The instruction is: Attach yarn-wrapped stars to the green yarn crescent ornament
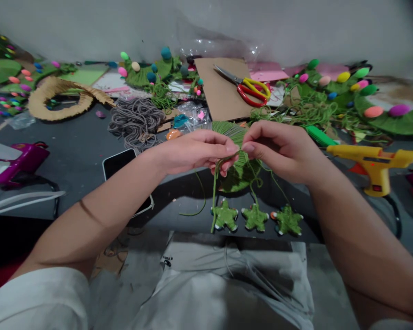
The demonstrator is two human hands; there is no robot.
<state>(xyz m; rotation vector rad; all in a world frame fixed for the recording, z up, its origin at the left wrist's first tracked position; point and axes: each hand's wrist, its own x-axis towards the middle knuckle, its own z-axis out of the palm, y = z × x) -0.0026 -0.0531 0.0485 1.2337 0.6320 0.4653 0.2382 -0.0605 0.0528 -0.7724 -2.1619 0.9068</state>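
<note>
Near the table's front edge, my left hand [206, 149] and my right hand [273, 146] meet at the fingertips, both pinching thin green yarn. Beneath them is a green yarn-wrapped piece [239, 176], partly covered by the fingers. Loose strands hang from it. Three green yarn stars lie in a row along the edge: one at the left [226, 215], one in the middle [255, 217] and one at the right [289, 220]. Strands run from the hands' area down towards the stars.
Scissors [248, 87] lie on cardboard [213, 87] behind the hands. A yellow glue gun [376, 165] sits to the right. Grey yarn [136, 119], a phone [119, 164] and a tan ring [43, 103] are to the left. Decorated green pieces line the back.
</note>
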